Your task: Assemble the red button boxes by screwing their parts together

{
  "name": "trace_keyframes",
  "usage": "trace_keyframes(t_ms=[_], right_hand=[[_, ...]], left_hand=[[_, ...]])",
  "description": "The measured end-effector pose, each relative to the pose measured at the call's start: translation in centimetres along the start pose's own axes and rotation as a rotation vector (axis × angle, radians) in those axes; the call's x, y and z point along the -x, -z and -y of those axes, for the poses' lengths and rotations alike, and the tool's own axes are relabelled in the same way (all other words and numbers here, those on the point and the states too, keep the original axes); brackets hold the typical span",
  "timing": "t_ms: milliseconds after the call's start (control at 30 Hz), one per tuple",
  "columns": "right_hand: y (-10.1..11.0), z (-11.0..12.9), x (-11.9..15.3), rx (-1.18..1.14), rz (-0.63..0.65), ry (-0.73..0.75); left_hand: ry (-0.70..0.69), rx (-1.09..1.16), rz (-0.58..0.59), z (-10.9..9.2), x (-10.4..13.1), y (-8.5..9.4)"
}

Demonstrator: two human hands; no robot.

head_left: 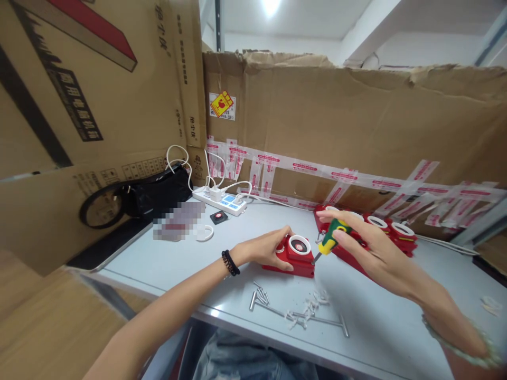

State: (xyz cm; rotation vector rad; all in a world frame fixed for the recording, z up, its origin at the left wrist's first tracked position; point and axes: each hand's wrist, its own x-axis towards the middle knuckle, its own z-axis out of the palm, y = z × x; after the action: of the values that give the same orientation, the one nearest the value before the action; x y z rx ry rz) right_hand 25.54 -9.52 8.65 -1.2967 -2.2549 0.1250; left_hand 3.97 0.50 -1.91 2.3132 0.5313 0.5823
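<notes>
Green-yellow screwdriver [329, 238] gripped by right hand [366, 244], tip slanting down-left at red housing [295, 257]; left hand [266, 249] clasps housing

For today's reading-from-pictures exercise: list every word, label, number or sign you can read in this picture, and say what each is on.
Yellow and red sticker on the cardboard wall: print too small to read.
Big cardboard box at left: dark printed characters, too blurred to quote.
Box edge: small vertical print, unreadable.
Red and white tape along the cardboard: repeated print, too small.
Red device under the left hand and screwdriver in the right hand: no text visible.
</notes>
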Motion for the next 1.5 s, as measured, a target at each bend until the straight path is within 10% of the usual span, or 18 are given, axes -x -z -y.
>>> trace_keyframes(t_ms=[167, 433, 700, 933, 1200, 1400, 1500], right_hand=[[1.7, -0.3, 0.1, 0.094, 0.098, 0.011], [-1.4, -0.7, -1.9, 0.77, -0.412, -0.203], [0.3, 0.1, -0.7, 0.033, 0.012, 0.037], [-1.4, 0.5, -1.8, 0.731, -0.331, -0.235], [0.9, 0.7, -0.5, 0.197, 0.066, 0.042], [-1.8, 0.7, -2.3, 0.64, -0.335, -0.256], [-1.6, 0.8, -2.3, 0.609, -0.247, -0.239]], left_hand=[[0.01, 0.018, 0.008, -0.1, 0.1, 0.0], [0.028, 0.034, 0.007, -0.2, 0.0, -0.1], [0.021, 0.037, 0.014, 0.1, 0.0, -0.2], [0.013, 0.032, 0.015, -0.2, 0.0, -0.1], [0.0, 0.023, 0.013, 0.0, 0.0, -0.1], [0.025, -0.001, 0.011, 0.0, 0.0, -0.2], [0.026, -0.005, 0.01, 0.0, 0.1, -0.2]])
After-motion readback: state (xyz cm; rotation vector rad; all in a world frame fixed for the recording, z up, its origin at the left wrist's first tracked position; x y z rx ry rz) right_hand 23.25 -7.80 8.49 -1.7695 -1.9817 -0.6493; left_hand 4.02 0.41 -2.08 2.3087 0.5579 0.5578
